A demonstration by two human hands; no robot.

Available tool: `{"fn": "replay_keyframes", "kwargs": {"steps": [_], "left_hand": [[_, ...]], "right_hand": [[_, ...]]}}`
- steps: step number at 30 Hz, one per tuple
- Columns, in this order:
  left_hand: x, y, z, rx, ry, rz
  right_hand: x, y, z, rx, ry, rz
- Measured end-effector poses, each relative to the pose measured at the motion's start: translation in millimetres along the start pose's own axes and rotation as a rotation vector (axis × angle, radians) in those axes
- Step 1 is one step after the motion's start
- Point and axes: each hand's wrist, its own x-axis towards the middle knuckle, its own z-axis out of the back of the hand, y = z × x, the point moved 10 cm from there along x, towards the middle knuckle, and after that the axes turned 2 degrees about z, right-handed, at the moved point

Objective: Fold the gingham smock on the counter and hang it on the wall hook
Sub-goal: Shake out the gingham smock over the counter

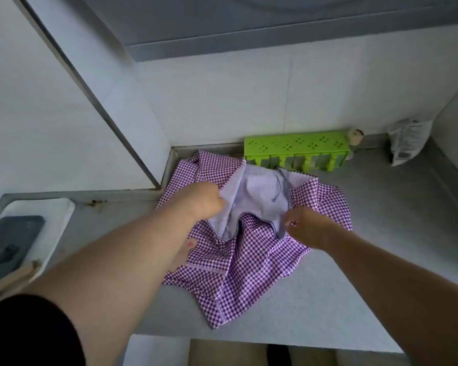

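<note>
The gingham smock (238,249) lies rumpled on the grey bench (354,260), its pale lining showing at the middle. The left hand (200,200) grips the smock's left edge in curled fingers; the right hand (308,227) pinches its right edge. Just behind the smock stands a green perforated rack (296,146) against the wall. Left of the smock, a dark phone (9,244) rests on a white tray (56,215).

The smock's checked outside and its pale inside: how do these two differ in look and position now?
The smock shows bold purple-and-white checks outside, spread toward the counter front; its inside is pale lilac with a faint pattern, exposed at the middle. The left hand grips the pale inside edge; the right hand pinches a checked edge. Both faces are crumpled.
</note>
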Motion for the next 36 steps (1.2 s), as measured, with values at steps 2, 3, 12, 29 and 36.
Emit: {"fn": "replay_keyframes", "kwargs": {"steps": [2,3,12,29,36], "left_hand": [[4,11,-15,0.036,0.037,0.045],[5,20,-26,0.046,0.060,0.074],[4,44,-103,0.171,0.219,0.156],[11,13,-126,0.127,-0.062,0.032],[-4,-2,-92,-0.106,-0.193,0.007]], "right_hand": [[6,-6,-13,-0.067,0.041,-0.002],[5,-11,-21,-0.068,0.056,-0.009],[3,-58,-61,-0.037,0.004,-0.086],[-26,-81,-67,-0.036,-0.226,-0.097],[-39,-84,-59,-0.058,-0.293,-0.058]]}}
